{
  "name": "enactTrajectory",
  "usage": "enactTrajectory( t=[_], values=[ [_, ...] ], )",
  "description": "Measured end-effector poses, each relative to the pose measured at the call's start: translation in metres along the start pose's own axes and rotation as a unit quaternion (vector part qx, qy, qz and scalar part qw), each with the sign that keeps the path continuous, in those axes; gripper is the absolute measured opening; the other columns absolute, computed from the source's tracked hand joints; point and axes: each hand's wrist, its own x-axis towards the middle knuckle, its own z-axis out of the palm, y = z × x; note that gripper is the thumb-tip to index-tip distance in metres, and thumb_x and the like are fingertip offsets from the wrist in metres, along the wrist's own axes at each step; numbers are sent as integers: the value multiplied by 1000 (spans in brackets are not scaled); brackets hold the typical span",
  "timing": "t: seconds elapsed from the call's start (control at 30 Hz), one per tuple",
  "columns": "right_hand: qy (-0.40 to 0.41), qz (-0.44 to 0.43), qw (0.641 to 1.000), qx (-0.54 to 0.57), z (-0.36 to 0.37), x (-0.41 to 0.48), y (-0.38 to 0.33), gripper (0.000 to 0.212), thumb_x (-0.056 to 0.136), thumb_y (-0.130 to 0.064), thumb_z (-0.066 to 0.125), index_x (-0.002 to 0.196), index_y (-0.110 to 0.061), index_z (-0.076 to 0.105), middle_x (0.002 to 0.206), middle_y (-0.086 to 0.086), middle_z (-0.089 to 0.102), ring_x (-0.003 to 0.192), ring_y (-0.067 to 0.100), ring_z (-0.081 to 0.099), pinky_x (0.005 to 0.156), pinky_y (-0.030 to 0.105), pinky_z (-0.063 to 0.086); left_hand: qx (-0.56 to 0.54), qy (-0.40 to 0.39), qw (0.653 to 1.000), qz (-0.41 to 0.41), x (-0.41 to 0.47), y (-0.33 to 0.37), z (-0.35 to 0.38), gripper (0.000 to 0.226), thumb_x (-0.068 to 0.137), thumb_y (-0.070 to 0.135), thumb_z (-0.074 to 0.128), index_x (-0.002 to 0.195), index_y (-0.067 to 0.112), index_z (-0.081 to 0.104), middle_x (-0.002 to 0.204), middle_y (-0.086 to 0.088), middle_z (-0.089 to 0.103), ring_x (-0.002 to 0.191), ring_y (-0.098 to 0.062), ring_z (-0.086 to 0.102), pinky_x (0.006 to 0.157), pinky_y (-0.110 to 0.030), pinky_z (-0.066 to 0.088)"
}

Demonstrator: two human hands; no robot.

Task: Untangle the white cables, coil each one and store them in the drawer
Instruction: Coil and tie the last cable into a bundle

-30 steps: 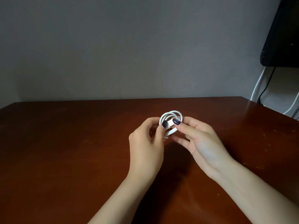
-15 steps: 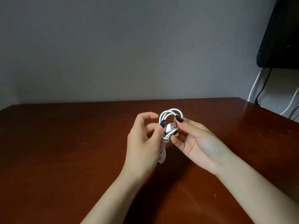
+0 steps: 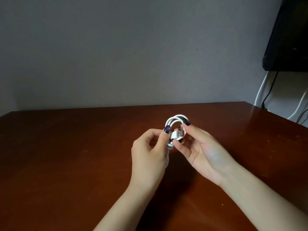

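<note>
- The bare left forearm [image 3: 120, 209] and the bare right forearm [image 3: 260, 199] both show from wrist to frame edge.
- The left grip [image 3: 148, 154] has a long, rounded thumbnail [image 3: 167, 129] coated in glossy dark purple polish that catches a small highlight.
- The right grip [image 3: 205, 154] wears the same dark polish on its long forefinger nail [image 3: 186, 122].
- A smaller dark nail tip [image 3: 172, 139] shows lower down.

A plain grey wall [image 3: 116, 47] stands behind a glossy reddish-brown wooden table [image 3: 66, 147] in dim light, with a dark screen [image 3: 288, 39] at far right and cords [image 3: 259, 92] hanging below it.
</note>
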Motion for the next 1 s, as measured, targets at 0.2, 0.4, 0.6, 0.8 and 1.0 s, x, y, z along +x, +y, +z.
enactTrajectory(
  t=[0.2, 0.4, 0.6, 0.8, 1.0],
  values=[
    [10, 12, 1000, 27, -1, 4, 6, 25, 71, -15, 62, 90, 0, 68, 78, 9, 66, 62, 10, 65, 52, 19, 55, 34, -13, 999, -23, 2, 0, -3, 31, 93, 21, 52, 66, 9, 63, 43, -2, 54, 40, -19, 49, 47, -33, 41],
    [-13, 23, 1000, -12, -3, 3, 7, 27, 73, -14, 60, 95, 2, 67, 81, 11, 68, 66, 10, 66, 54, 20, 56, 26, -13, 997, -74, 4, -2, -6, 34, 92, 15, 53, 62, 7, 66, 48, 3, 54, 46, -5, 45, 47, -16, 38],
    [0, -47, 998, -51, -1, 3, 10, 28, 74, -17, 60, 94, 1, 68, 87, 10, 67, 75, 10, 62, 60, 19, 55, 12, 5, 997, -72, 4, -1, -1, 26, 90, 23, 56, 69, 13, 68, 44, 7, 53, 40, -4, 46, 47, -17, 37],
    [47, -99, 992, -59, -4, 6, 6, 18, 73, -17, 59, 84, -5, 68, 79, 4, 66, 71, 8, 61, 58, 17, 52, 101, 6, 994, 40, 2, -2, 0, 6, 80, 28, 66, 78, 22, 68, 61, 8, 62, 56, 1, 56, 55, -6, 38],
    [57, -96, 992, -66, -7, 8, 6, 19, 71, -20, 59, 83, -7, 66, 72, 3, 59, 58, 6, 53, 50, 16, 48, 244, -28, 958, 148, -2, -5, -2, 16, 78, 30, 72, 94, 28, 69, 80, 18, 61, 78, -2, 58, 68, -13, 45]
  ],
)
